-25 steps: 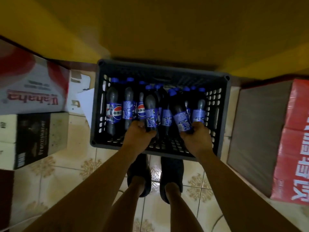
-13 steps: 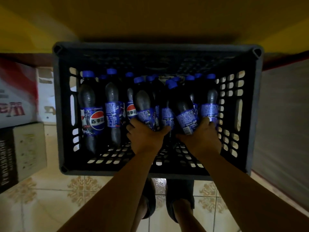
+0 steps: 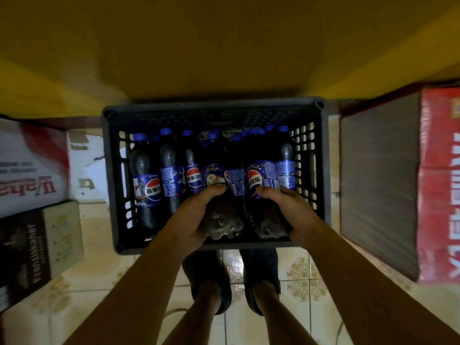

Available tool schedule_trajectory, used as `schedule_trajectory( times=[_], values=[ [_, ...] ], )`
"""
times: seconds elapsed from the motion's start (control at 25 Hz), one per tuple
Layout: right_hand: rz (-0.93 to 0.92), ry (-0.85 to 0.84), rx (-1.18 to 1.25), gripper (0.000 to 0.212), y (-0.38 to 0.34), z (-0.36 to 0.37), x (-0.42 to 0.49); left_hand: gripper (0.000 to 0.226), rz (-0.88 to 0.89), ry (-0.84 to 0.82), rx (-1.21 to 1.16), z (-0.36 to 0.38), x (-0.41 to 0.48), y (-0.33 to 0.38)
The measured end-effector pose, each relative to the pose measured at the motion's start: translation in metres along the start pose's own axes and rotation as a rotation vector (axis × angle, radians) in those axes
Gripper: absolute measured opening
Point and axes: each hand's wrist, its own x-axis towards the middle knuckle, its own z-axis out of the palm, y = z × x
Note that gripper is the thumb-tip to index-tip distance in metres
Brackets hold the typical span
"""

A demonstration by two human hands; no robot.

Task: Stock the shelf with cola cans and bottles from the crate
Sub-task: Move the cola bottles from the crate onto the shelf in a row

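Both hands are down at the dark crate (image 3: 112, 195) on the tiled floor (image 3: 301, 272) — the left hand (image 3: 194, 217) has its fingers (image 3: 211, 194) curled round one cola bottle (image 3: 216, 180), the right hand (image 3: 296, 212) is clamped on a second bottle (image 3: 263, 178). Both bottles tilt, bases towards the person, beside the other bottles (image 3: 146, 190) standing upright in the crate — cartons (image 3: 438, 183) sit on either side.

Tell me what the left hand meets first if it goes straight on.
Probably the left hand meets the standing bottles in the crate, just beyond the held bottle; depth is unclear.

Dim yellow light, blurred edges, wide-angle distortion
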Motion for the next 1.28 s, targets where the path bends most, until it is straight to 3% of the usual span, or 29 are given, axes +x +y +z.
schedule_trajectory(
  times=[0.16, 0.32, 0.56, 0.72, 0.84, 1.0, 1.28],
  values=[
    [-0.088, -0.094, 0.223, 0.042, -0.012, 0.006, -0.088, 0.027, 0.084, -0.073, -0.025, 0.004, -0.093, 0.018],
    [-0.164, -0.249, 0.397, 0.051, -0.022, 0.024, -0.193, 0.048, 0.143, -0.2, 0.07, 0.003, -0.197, 0.041],
    [-0.286, -0.338, 0.483, 0.09, -0.068, 0.046, -0.349, 0.073, 0.317, -0.278, 0.262, 0.014, -0.363, 0.095],
    [-0.438, -0.285, 0.356, 0.076, -0.11, 0.059, -0.442, 0.085, 0.452, -0.363, 0.364, 0.026, -0.448, 0.136],
    [-0.543, -0.27, 0.315, 0.079, -0.128, 0.068, -0.501, 0.086, 0.577, -0.433, 0.342, 0.037, -0.5, 0.149],
    [-0.716, -0.273, 0.235, 0.072, -0.144, 0.075, -0.562, 0.083, 0.686, -0.427, 0.265, 0.049, -0.548, 0.143],
    [-0.821, -0.304, 0.142, 0.052, -0.155, 0.091, -0.629, 0.086, 0.812, -0.341, 0.137, 0.042, -0.594, 0.137]
  ],
)
